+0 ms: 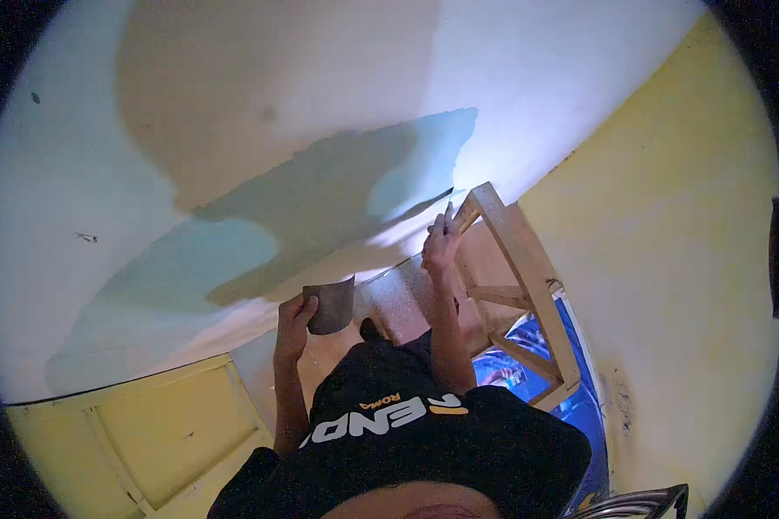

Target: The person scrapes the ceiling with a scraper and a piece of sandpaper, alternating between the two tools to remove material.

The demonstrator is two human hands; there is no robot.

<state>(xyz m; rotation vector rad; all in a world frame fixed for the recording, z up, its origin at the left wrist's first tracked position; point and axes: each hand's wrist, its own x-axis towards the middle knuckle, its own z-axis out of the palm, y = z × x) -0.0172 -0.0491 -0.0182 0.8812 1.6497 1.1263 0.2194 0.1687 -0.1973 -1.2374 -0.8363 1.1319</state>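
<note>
My left hand (295, 327) pinches the left edge of a dark, slightly curved rectangular sheet (330, 309), thumb on its face. To the right and higher up, my right hand (441, 244) is closed around a thin scraper-like tool. Its dark blade (440, 198) shows almost edge-on against the wall, and its handle is mostly hidden by the fingers. A pale blue-green patch (320, 186) with a ragged upper edge spreads over the whitish wall (511, 69) ahead, partly under shadows.
A wooden frame (532, 259) with crossbars stands just right of my right hand. Beyond it are a blue surface (590, 406) and a yellow wall (684, 216). Yellow panelling (177, 432) lies at lower left. A metal object (645, 504) shows at the bottom right.
</note>
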